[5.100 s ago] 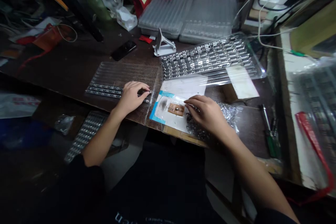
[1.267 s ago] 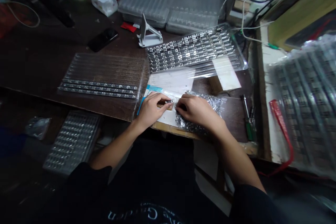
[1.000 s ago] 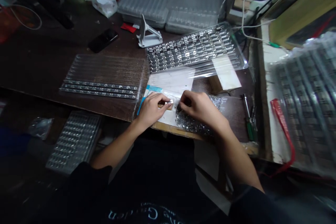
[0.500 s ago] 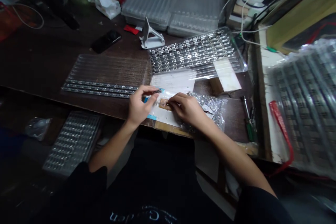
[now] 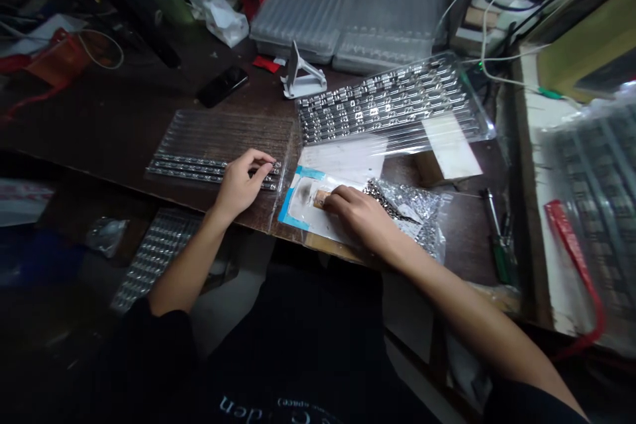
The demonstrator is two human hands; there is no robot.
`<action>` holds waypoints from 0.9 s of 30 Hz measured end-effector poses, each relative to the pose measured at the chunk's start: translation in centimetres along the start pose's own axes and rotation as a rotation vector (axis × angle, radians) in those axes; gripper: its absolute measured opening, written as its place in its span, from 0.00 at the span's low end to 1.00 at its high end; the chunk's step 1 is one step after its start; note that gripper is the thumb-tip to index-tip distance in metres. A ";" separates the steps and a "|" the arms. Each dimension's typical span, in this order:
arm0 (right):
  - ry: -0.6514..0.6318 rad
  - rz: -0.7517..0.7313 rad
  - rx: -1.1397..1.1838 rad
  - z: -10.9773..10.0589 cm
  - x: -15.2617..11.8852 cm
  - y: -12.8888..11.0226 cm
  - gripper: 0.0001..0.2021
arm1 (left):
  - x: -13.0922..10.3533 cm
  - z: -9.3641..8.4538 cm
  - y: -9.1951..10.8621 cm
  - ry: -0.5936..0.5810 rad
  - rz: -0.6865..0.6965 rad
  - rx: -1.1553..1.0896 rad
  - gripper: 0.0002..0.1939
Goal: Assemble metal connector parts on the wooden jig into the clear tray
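Note:
My left hand [image 5: 241,182] is over the right end of a clear ribbed plastic tray [image 5: 218,132], whose front grooves hold rows of small shiny metal parts [image 5: 191,169]. Its thumb and index finger are close together at the end of a row; whatever is between them is too small to make out. My right hand [image 5: 360,212] rests on the white work sheet with blue tape [image 5: 293,215], fingers curled together at the edge of a small brown block [image 5: 320,199]. Its fingertips are hidden. Beside it lies a clear bag of loose small metal parts [image 5: 432,212].
A fuller tray of metal parts [image 5: 377,103] lies behind, near a white phone stand [image 5: 303,76] and a black phone [image 5: 223,86]. A white strip on a block [image 5: 452,146] and a green-handled screwdriver [image 5: 499,245] are at right. Stacked clear trays [image 5: 298,13] stand at the back.
My left hand has moved left from the work sheet to the tray's rows, carrying a small dark metal part when it left. My right hand stays by the brown block. The view has shifted.

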State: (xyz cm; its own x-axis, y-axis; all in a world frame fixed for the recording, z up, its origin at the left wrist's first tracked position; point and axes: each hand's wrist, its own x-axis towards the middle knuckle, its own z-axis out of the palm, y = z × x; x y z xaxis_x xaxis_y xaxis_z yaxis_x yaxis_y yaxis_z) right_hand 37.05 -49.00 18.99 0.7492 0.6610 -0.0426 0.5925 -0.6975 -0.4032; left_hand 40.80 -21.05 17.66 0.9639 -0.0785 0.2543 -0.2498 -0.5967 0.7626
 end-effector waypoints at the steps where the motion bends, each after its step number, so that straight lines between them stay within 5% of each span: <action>1: -0.002 0.003 0.003 0.0 0.0 0.0 0.09 | -0.1 0.0 0.0 -0.002 -0.008 0.015 0.07; 9: -0.004 0.014 -0.036 0.0 -0.1 0.1 0.08 | 1.1 -0.7 0.2 0.014 0.051 0.179 0.07; 16: 0.017 0.010 -0.120 0.1 0.0 0.0 0.09 | 2.9 -0.6 -0.9 -0.100 0.130 0.341 0.05; 27: 0.050 -0.074 -0.148 0.7 -0.2 0.5 0.10 | 3.3 -0.1 -0.7 -0.119 0.107 0.349 0.05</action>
State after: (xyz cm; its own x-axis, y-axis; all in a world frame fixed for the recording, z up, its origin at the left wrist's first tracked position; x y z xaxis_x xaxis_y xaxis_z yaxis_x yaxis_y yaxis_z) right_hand 37.01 -49.31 18.15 0.7137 0.6999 0.0287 0.6807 -0.6832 -0.2644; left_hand 44.15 -20.81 17.98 0.9431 -0.2347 0.2353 -0.3230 -0.8146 0.4819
